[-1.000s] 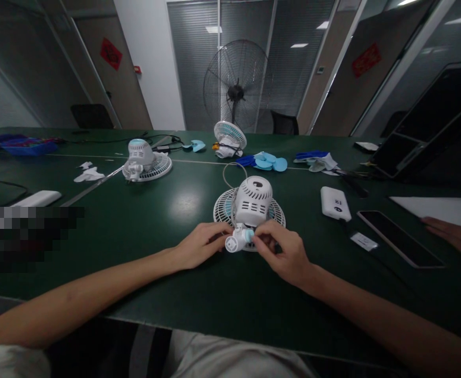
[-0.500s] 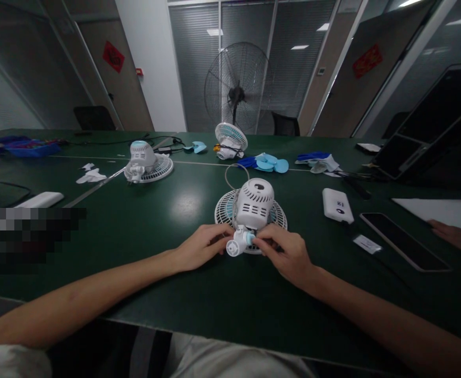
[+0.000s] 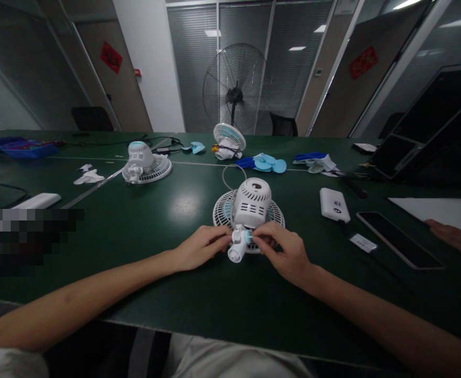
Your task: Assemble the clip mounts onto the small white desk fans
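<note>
A small white fan point(image 3: 253, 202) lies face down on the green table in front of me, its round grille point(image 3: 221, 211) underneath and its vented motor housing on top. At its near side a white pivot bracket point(image 3: 236, 253) sticks out toward me. My right hand point(image 3: 287, 249) pinches the light-blue knob point(image 3: 248, 237) on the bracket's right side. From the left, my left hand point(image 3: 202, 247) grips the bracket with closed fingers; their tips are partly hidden behind it.
Another face-down fan point(image 3: 142, 163) lies at left, and a third fan point(image 3: 228, 142) farther back. Blue fan blades point(image 3: 270, 163), gloves point(image 3: 319, 161), a white power bank point(image 3: 334, 205) and a phone point(image 3: 399, 240) are around. Another person's hand point(image 3: 457, 239) rests at the right edge.
The bracket's round end has swung downward, and its opening faces me less squarely. Both hands stay at the bracket and knob. The whole view has shifted slightly.
</note>
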`<state>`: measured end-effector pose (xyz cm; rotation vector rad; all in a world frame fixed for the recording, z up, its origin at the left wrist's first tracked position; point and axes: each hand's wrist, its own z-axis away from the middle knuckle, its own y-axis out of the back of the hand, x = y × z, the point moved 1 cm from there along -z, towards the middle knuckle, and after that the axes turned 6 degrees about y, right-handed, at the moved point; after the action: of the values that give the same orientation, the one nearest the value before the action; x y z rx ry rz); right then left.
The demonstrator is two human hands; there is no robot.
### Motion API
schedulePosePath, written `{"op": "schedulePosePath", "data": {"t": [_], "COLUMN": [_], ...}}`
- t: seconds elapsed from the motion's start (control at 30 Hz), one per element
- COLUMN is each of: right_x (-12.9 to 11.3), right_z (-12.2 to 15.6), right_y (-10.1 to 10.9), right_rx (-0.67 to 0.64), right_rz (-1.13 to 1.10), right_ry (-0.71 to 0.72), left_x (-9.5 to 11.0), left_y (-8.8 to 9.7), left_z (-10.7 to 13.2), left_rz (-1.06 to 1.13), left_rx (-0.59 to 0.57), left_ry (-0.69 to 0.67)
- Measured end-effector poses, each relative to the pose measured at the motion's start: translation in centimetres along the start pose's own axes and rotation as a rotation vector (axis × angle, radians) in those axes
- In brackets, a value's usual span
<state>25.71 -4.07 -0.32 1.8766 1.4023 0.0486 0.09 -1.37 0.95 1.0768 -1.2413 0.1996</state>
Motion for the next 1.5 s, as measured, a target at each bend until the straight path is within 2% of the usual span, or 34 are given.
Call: {"op": "schedulePosePath", "data": {"t": [0.27,0.5,0.73,0.93,1.2,1.33,1.5], "right_x": [-0.4,0.0,-0.1,-0.1,-0.1,0.1,0.0], "right_z": [-0.5,0.5,-0.2,-0.2,0.1,0.0,-0.2], "right_y": [-0.1,-0.1,-0.2,-0.2,-0.1,-0.1,-0.1], "right_rx": [-0.059,-0.027,0.031,-0.023,-0.017,0.006,-0.009], "right_rz": [0.053,-0.029,-0.013,0.007,-0.033,-0.021,0.013], "right_ry": [0.09,0.024,0.021,0.046,0.055,0.006,0.046], "left_x": [-1.1,-1.0,-1.0,-1.1,-0.7,-0.8,-0.9], "left_y": [-0.3,-0.3,-0.3,-0.4,-0.2,-0.3,-0.4], "left_z": [0.0,0.0,0.1,-0.1,0.1,0.1,0.0], "left_rz": [0.122,0.137,0.132,0.158,0.16,0.16,0.153], "left_rx": [0.024,0.007,0.013,0.039,0.008,0.002,0.016], "left_ry": [0.038,0.04,0.049,0.071,0.067,0.064,0.066]}}
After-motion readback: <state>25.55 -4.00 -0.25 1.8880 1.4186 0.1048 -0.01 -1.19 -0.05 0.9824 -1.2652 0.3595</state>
